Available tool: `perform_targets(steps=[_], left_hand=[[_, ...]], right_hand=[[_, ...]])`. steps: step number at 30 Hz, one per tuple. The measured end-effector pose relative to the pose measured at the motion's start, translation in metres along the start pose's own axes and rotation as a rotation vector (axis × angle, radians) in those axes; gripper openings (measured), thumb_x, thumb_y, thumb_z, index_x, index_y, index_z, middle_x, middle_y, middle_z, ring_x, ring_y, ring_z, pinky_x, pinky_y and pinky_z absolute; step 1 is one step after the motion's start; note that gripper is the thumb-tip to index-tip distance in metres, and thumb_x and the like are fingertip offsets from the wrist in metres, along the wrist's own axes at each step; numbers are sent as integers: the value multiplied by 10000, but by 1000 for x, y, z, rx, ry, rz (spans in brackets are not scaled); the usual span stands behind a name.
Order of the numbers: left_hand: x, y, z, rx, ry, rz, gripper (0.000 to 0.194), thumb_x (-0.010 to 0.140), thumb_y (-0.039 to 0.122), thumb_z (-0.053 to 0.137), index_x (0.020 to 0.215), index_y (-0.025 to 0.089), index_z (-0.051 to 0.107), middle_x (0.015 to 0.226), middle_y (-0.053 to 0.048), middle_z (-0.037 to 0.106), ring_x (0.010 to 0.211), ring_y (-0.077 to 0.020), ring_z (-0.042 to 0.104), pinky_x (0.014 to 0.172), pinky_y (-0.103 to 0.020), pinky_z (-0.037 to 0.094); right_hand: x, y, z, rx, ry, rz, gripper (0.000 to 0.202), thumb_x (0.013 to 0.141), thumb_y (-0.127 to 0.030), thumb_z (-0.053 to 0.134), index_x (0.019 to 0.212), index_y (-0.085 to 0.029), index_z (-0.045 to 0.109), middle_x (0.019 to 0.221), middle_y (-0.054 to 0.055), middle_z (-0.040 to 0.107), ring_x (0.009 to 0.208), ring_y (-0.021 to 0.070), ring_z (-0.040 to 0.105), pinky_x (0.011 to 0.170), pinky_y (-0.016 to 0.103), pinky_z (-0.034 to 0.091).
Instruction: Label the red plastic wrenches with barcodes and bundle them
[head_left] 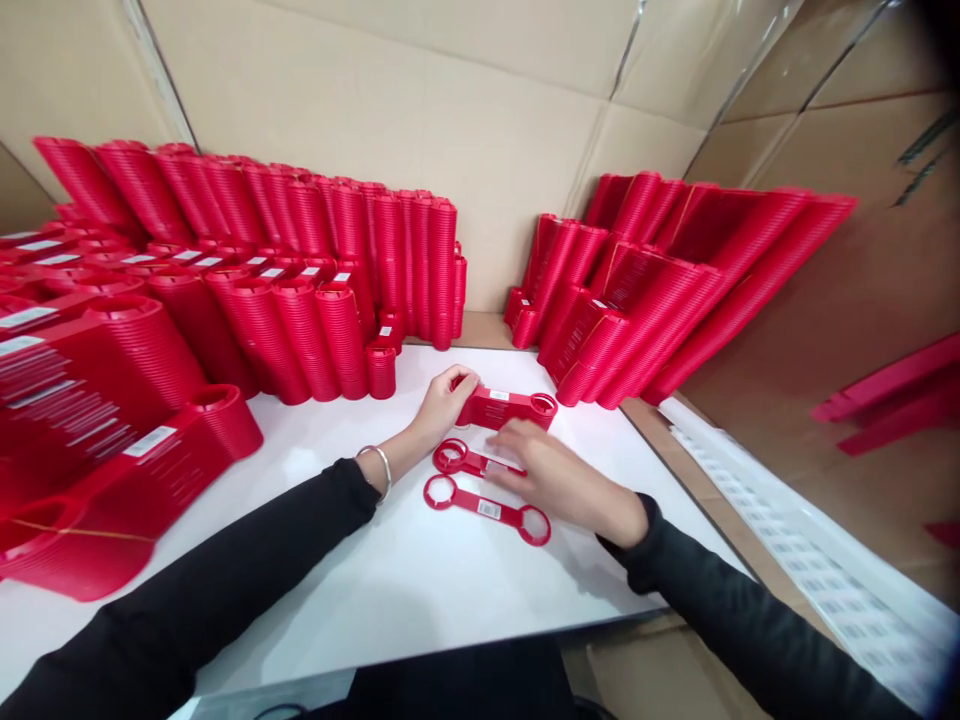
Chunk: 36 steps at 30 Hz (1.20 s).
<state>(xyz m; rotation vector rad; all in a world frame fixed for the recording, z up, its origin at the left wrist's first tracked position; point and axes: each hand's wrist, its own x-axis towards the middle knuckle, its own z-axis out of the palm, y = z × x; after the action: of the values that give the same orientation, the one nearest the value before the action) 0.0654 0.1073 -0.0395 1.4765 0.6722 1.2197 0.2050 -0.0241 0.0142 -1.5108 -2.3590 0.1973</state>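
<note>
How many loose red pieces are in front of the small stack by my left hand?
At least 2: the front piece, and another piece behind it, partly covered by your right hand. More may be hidden there.

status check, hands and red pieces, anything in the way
Left grip on left end of short red stack. Right grip over rear ring-ended piece, hiding its right end, contact unclear. Front barcode-labelled piece flat on white table.

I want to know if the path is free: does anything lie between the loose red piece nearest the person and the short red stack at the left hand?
Yes. Between the nearest loose piece and the short red stack lies at least one other loose piece, its right end hidden by the right hand.
</note>
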Motion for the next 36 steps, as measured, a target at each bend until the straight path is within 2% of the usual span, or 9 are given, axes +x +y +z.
perform_targets(steps=[1, 3, 7, 10, 14, 22, 28, 31, 36], left_hand=[[0, 0, 0, -1, -2, -1, 178, 807, 336, 589, 739, 172, 593, 758, -4, 609, 743, -159, 557, 729, -282, 436], [0, 0, -1, -5, -6, 0, 174, 806, 327, 592, 725, 173, 586, 740, 2, 592, 730, -156, 541, 720, -281, 429], [1, -3, -2, -16, -20, 7, 179, 813, 330, 593, 721, 179, 569, 713, 19, 559, 697, -144, 518, 687, -268, 419], [2, -5, -3, -28, -28, 0, 200, 827, 356, 578, 731, 181, 559, 711, 23, 555, 680, -140, 515, 655, -259, 414], [3, -6, -1, -43, -35, -4, 222, 832, 381, 565, 737, 180, 558, 727, 16, 566, 712, -143, 529, 687, -260, 425], [1, -3, -2, -35, -42, -23, 197, 850, 346, 531, 735, 187, 550, 722, 19, 553, 700, -143, 520, 652, -249, 410], [2, -6, -3, -21, -35, -25, 180, 837, 331, 537, 725, 191, 547, 700, 26, 529, 679, -142, 500, 624, -245, 395], [3, -7, -3, -20, -34, -20, 176, 834, 334, 539, 733, 192, 556, 711, 25, 539, 690, -144, 506, 644, -247, 399], [3, -6, -3, -24, -22, -17, 196, 823, 356, 550, 713, 195, 569, 714, 15, 560, 714, -157, 524, 674, -257, 411]], right_hand=[[1, -5, 4, 2, -116, 33, 137, 869, -274, 621, 926, -160, 670, 908, 92, 634, 795, 216, 600, 684, 313, 473], [4, -9, 12, 2, -215, 108, 85, 833, -225, 650, 816, -142, 658, 844, 77, 629, 711, 182, 579, 615, 278, 424], [9, -7, 14, 50, -206, 188, 78, 819, -160, 616, 750, -135, 642, 792, 58, 637, 674, 149, 554, 592, 254, 378], [9, -5, 0, 74, -201, 231, 49, 800, -162, 621, 778, -137, 658, 799, 55, 657, 691, 152, 560, 611, 255, 385], [9, -3, -19, 78, -152, 277, 99, 831, -218, 604, 869, -154, 671, 837, 56, 682, 715, 166, 577, 631, 267, 398], [-5, -2, -22, 88, -231, 202, 116, 830, -171, 586, 881, -163, 690, 849, 50, 708, 720, 164, 604, 644, 258, 415], [-10, 8, -15, 44, -322, 109, 157, 821, -131, 578, 891, -153, 717, 901, 76, 693, 789, 181, 607, 700, 263, 428], [-8, 9, -12, 60, -344, 106, 153, 780, -97, 577, 861, -149, 696, 869, 62, 673, 758, 166, 587, 683, 254, 424], [-8, 11, -9, 48, -313, 140, 130, 683, -96, 606, 800, -149, 620, 826, 48, 635, 686, 153, 540, 610, 249, 400]])
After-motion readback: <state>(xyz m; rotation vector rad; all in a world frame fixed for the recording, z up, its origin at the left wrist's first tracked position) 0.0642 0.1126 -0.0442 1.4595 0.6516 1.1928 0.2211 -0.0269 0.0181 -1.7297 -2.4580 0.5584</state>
